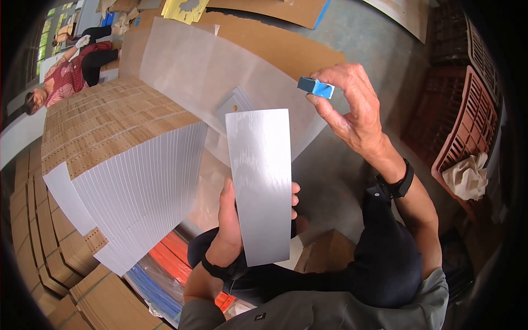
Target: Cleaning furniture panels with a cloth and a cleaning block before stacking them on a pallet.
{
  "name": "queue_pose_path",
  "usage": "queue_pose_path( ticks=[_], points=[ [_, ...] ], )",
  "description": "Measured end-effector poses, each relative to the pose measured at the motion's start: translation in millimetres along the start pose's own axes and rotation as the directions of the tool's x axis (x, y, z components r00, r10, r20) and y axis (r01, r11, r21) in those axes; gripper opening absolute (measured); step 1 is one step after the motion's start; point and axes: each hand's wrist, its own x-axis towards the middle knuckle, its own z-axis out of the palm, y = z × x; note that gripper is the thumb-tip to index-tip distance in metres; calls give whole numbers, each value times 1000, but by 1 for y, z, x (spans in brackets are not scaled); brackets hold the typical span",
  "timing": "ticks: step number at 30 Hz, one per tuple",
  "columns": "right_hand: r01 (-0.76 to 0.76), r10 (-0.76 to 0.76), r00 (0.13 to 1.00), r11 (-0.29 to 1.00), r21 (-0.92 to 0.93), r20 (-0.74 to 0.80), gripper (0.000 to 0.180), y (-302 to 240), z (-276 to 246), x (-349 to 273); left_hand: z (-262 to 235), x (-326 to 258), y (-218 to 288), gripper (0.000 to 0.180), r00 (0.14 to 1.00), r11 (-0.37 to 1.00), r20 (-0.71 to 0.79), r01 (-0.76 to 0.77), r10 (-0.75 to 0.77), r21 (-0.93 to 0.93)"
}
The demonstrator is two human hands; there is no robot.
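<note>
In my left hand (pixel 227 220) is a long, flat silver-grey panel (pixel 263 187), held by its sides with the thumb on one edge and the fingertips round the other. Its upper face is shiny, with pale streaks near the far end. My right hand (pixel 355 107) is raised to the right of the panel's far end, apart from it. Pinched between its thumb and fingers is a small block (pixel 316 87), dark at one end and blue and white at the other. A pale grey piece with a hole (pixel 235 103) lies beyond the panel.
To the left stands a big stack of white-faced panels with brown edges (pixel 137 159). Brown cartons (pixel 104 300) and orange and blue wrapped bundles (pixel 170 258) lie below it. Reddish plastic crates (pixel 467 121) stand at right, with crumpled cloth (pixel 467 176). A person (pixel 66 80) sits far left.
</note>
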Motion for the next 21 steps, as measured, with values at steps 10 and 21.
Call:
queue_pose_path(
  ticks=[10, 21],
  points=[
    [98, -98, 995, 995, 28, 18, 41, -11, 11, -6, 3, 0, 1, 88, 1000, 999, -27, -3, 4, 36],
    [1, -3, 999, 999, -34, -51, 33, 3, 7, -15, -2, 3, -3, 88, 998, 1000, -66, -1, -1, -22]
  ],
)
